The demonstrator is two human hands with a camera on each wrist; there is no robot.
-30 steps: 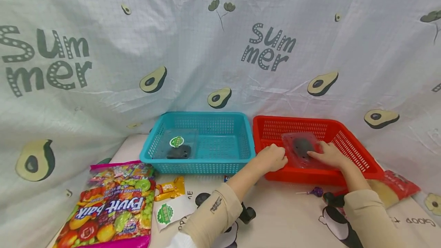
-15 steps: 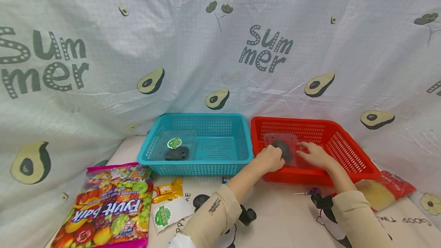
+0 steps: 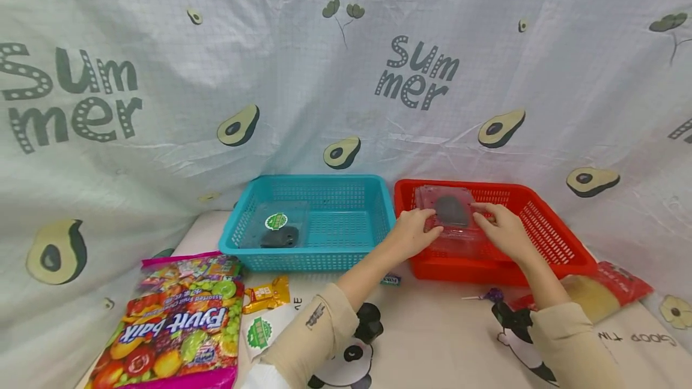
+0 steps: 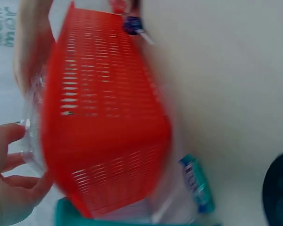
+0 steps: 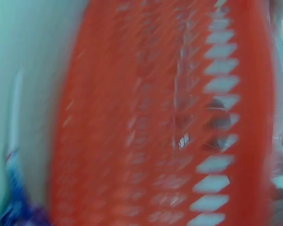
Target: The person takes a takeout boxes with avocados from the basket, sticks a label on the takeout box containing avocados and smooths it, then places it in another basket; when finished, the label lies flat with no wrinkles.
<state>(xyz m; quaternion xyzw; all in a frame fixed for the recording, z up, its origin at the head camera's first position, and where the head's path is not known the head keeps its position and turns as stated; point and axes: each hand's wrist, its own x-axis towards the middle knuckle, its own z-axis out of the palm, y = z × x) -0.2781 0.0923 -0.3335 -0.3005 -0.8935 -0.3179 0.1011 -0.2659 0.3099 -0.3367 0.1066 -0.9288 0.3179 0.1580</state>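
Observation:
A clear plastic box (image 3: 466, 198) with a dark lump (image 3: 451, 210) inside is over the red basket (image 3: 486, 272), between my two hands. My left hand (image 3: 413, 232) pinches its left edge, thumb apart from the fingers. On the opposite edge, my right hand (image 3: 504, 230) holds it with bent thumb and fingers. The left wrist view shows the left hand (image 4: 12, 174) at the box's clear rim (image 4: 28, 129) and the right hand (image 4: 30, 47) farther along, above the basket wall (image 4: 99, 70). Motion blurs the right wrist view, where the basket's side (image 5: 132, 117) fills most of the frame.
Left of the red basket stands a blue basket (image 3: 308, 260) with another clear box (image 3: 294, 215). A fruit candy bag (image 3: 178, 329), orange packet (image 3: 267, 296), small wrapped candy (image 3: 390, 280), lollipop (image 3: 493, 295) and red-yellow bag (image 3: 605, 293) lie on the table.
The box has shifted left within the red basket, then upward. My left hand has gone from curled to pinching the box's edge; my right hand has moved left and up with it.

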